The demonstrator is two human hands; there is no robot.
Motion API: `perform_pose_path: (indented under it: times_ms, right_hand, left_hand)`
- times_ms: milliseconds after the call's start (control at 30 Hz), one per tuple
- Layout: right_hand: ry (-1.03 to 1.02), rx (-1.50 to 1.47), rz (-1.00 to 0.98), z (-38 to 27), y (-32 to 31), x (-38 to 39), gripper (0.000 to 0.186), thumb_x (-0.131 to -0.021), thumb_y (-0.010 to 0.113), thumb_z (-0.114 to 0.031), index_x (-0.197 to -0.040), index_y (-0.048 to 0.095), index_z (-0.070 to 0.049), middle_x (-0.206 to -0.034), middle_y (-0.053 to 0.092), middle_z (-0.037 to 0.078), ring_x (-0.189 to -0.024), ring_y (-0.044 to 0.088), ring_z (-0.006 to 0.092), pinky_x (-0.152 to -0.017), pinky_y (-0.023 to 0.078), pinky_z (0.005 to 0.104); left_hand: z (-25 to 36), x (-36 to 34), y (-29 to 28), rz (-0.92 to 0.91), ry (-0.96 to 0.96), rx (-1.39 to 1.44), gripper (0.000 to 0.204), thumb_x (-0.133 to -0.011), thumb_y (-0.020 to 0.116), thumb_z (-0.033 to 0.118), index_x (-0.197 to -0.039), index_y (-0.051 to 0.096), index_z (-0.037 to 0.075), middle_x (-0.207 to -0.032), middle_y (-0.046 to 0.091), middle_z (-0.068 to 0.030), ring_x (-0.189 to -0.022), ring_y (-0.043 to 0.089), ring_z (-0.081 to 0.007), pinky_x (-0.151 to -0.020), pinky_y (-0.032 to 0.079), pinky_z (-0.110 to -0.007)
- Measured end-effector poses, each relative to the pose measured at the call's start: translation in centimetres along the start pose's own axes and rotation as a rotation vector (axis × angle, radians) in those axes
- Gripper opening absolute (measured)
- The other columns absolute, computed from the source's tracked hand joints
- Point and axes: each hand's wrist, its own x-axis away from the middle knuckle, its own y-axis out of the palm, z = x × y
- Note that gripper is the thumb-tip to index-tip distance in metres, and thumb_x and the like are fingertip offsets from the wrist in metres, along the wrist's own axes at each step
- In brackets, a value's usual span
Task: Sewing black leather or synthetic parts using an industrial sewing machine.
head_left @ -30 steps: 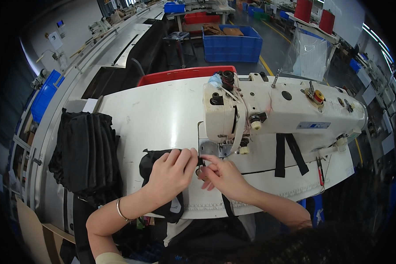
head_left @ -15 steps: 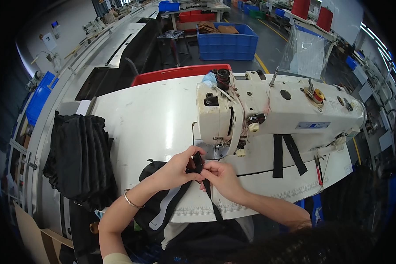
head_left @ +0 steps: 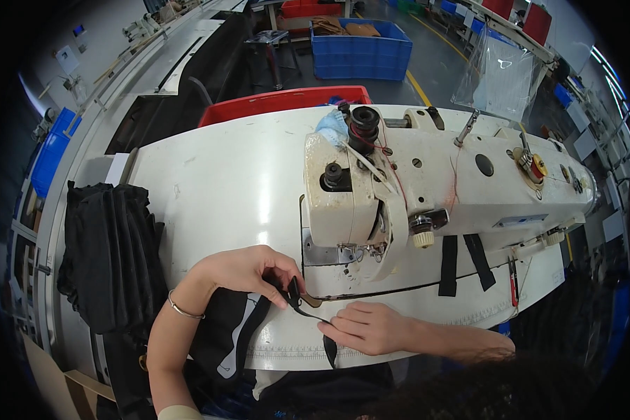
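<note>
Left hand [head_left: 259,271]: fingers pinching black strap [head_left: 330,350] near bench [head_left: 224,175] front edge | Right hand [head_left: 367,329], left's four o'clock: fingers gripping it | Sewing machine [head_left: 441,178]: strap's one o'clock | Bench stretches toward eleven o'clock

Two hands [head_left: 364,327]; one held black strap [head_left: 330,352]; one bracelet [head_left: 183,311]; one sewing machine [head_left: 427,178] on the table [head_left: 217,182]; two flat black strips [head_left: 449,267]; two red thread cones [head_left: 536,26].
</note>
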Motion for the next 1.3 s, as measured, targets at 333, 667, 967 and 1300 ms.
perform_pose_path:
  times_ms: [333, 667, 967, 1300]
  right_hand:
    - [-0.123, 0.469, -0.123, 2.9, 0.3, -1.2, 0.029, -0.071, 0.055, -0.012, -0.093, 0.062, 0.006, -0.097, 0.061, 0.012, -0.099, 0.057, 0.0244, -0.089, 0.046, 0.0346]
    - [0.186, 0.390, -0.083, 5.0, 0.9, 1.5, 0.022, -0.062, 0.060, -0.010, -0.083, 0.063, -0.005, -0.091, 0.058, 0.008, -0.087, 0.057, 0.0236, -0.068, 0.051, 0.0336]
    - [0.185, 0.383, -0.059, 4.4, 0.9, 1.5, 0.009, -0.054, 0.061, -0.013, -0.060, 0.056, -0.008, -0.080, 0.057, 0.006, -0.079, 0.056, 0.0215, -0.067, 0.050, 0.0334]
    - [-0.227, 0.290, -0.217, -3.8, -0.7, 1.8, 0.039, -0.072, 0.052, -0.018, -0.099, 0.060, 0.008, -0.102, 0.059, 0.018, -0.101, 0.056, 0.0321, -0.090, 0.045, 0.0393]
  left_hand:
    - [0.1, -4.0, 1.5, 0.747, 0.183, -0.645, 0.010, -0.081, 0.057, 0.003, -0.090, 0.060, 0.000, -0.074, 0.061, -0.0132, -0.072, 0.059, -0.0275, -0.066, 0.045, -0.033]
    - [-1.5, -9.1, 0.1, 0.681, 0.259, -0.013, 0.033, -0.076, 0.062, 0.010, -0.108, 0.057, 0.005, -0.112, 0.054, -0.0171, -0.105, 0.051, -0.0313, -0.090, 0.039, -0.043]
    - [1.6, -9.3, 0.6, 0.720, 0.179, -0.574, 0.037, -0.077, 0.064, 0.015, -0.111, 0.056, 0.004, -0.120, 0.048, -0.0199, -0.105, 0.051, -0.0331, -0.088, 0.041, -0.044]
    - [2.1, 2.7, 13.8, 0.735, 0.066, -1.188, 0.034, -0.072, 0.063, 0.005, -0.106, 0.057, 0.006, -0.119, 0.045, -0.0177, -0.105, 0.045, -0.0331, -0.085, 0.039, -0.042]
